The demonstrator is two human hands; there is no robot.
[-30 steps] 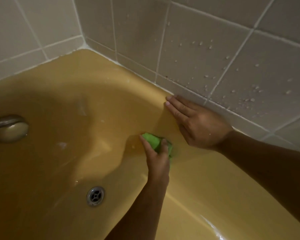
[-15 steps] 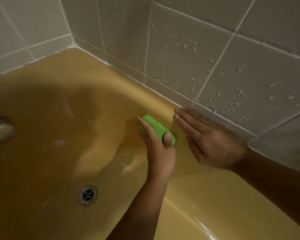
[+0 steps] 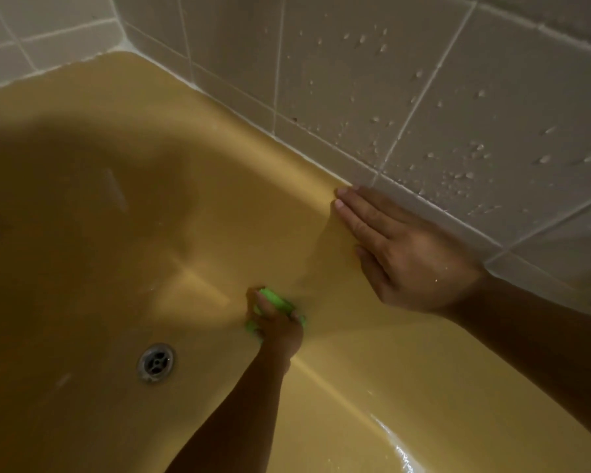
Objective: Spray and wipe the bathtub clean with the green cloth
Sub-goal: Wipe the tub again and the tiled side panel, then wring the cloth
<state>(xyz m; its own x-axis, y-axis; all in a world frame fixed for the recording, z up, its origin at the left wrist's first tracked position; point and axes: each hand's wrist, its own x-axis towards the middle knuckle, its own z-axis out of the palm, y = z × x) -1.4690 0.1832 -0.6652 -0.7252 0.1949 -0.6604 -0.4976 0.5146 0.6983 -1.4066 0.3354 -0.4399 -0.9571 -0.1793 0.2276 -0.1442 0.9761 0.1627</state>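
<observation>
Left hand (image 3: 277, 327) grips the green cloth (image 3: 275, 298), fingers curled round the bunched wad and pressing it against the inside of the bathtub (image 3: 219, 148), low on the far side wall where it curves down to the floor, a little to the right of the drain (image 3: 155, 362). Right hand (image 3: 406, 254) lies flat and open on the tub's far rim, fingers straight and together, its outer edge just beside the seam where the rim meets the tiled wall (image 3: 355, 80); it looks like a brace for leaning in. With no spray bottle in view, the step in hand reads as the wiping, and I judge it only partway done, since faint pale streaks show on the floor left of the drain. The next move probably calls for firm, overlapping strokes along the slope, and at some point for lifting the bracing hand so the strip of rim beneath it can be wiped. The cloth is bright green and small, crumpled and mostly hidden under the fingers, showing only past the fingertips and beside the heel of the hand; whether it is wet I cannot tell. The tub is mustard yellow and glossy, with a wet sheen toward its near right edge, and drops cling to the tiles above.
</observation>
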